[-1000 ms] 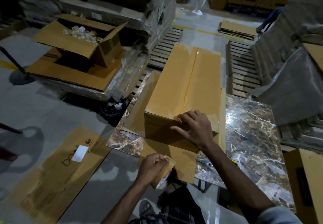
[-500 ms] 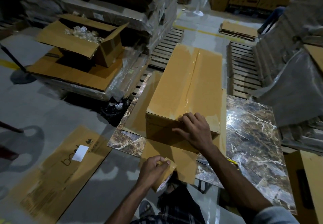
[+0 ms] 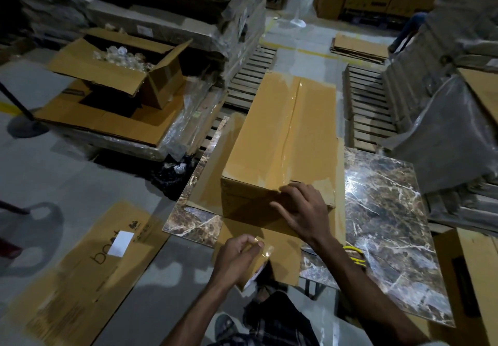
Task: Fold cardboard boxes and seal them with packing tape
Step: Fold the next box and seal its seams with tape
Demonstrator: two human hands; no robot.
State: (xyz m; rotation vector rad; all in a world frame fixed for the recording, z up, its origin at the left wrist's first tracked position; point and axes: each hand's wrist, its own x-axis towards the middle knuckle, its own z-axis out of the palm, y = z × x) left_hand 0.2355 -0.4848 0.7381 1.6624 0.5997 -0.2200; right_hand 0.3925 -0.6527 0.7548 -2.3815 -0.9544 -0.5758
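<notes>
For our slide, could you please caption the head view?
Right hand presses the taped box at its near edge on a marble table; left hand grips the tape roll.

Box (image 3: pixel 280 140) tan; tabletop (image 3: pixel 382 210) brown, white-veined marble; floor cardboard (image 3: pixel 80 278) tan, white label (image 3: pixel 121 243).

— Where's the long box (image 3: pixel 283 135)?
— Lying on the marble table (image 3: pixel 385 210), taped along its top seam.
— The hands?
— The right hand (image 3: pixel 304 210) presses flat on the box's near end. The left hand (image 3: pixel 237 259) grips the tape roll (image 3: pixel 260 264) just below that end.
— Left of the box?
— An open carton (image 3: pixel 121 68), well apart.
</notes>
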